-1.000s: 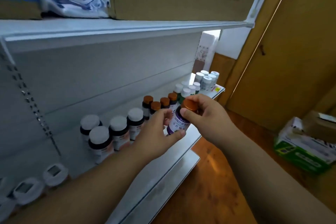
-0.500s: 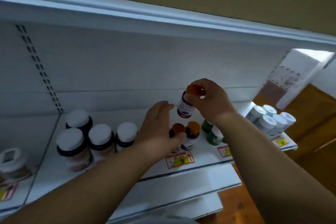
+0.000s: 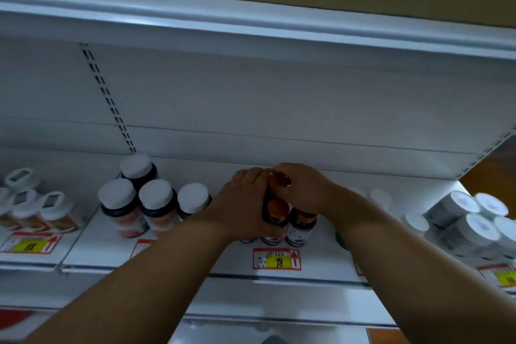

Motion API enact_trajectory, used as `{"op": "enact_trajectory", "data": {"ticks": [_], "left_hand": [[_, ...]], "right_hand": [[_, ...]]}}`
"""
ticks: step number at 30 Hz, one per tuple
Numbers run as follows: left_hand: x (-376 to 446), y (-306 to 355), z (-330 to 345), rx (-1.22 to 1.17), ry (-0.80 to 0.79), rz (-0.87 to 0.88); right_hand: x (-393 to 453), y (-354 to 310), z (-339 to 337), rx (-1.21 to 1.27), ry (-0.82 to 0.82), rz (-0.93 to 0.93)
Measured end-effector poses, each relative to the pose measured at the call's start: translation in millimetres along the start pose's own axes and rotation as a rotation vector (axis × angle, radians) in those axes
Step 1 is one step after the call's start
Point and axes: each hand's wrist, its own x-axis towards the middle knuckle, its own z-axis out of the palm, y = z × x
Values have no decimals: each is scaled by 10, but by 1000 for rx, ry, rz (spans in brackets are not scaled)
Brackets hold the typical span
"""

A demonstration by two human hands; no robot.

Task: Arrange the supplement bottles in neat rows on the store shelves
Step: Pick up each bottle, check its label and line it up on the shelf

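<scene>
Head view: an orange-capped bottle [image 3: 280,179] was gripped by the right hand [image 3: 303,190] behind two shelved ones [image 3: 289,220], left hand [image 3: 241,204] curled against them, so the row looked only partly done.

right hand [image 3: 303,190] grips an orange-capped bottle [image 3: 280,179] on the shelf [image 3: 321,260]; left hand [image 3: 243,204] steadies neighbouring bottles [image 3: 290,220].

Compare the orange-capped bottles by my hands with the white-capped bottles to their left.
The orange-capped bottles are narrower, with purple labels; the white-capped bottles are broader, with orange-pink labels. My left hand and right hand touch the orange-capped ones; the white-capped ones stand untouched. Both stand upright on the shelf.
</scene>
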Motion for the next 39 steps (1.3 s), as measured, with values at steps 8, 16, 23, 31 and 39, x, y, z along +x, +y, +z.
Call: {"op": "enact_trajectory", "data": {"ticks": [8,16,23,31,39], "left_hand": [[-8,-18,45,37,-13,-30],[5,11,15,35,-20,-26],[7,-17,6,56,-46,-19],[-5,-57,67,-7,-7,-31],[-16,-53,52,5,-3,-16]], "right_hand": [[-281,133,0,125,-140,-18],[-266,193,19,91,-116,-66],[-262,191,19,115,-153,-26],[-143,97,-82,433,-299,266],[-156,42,-36,272,-185,234]]}}
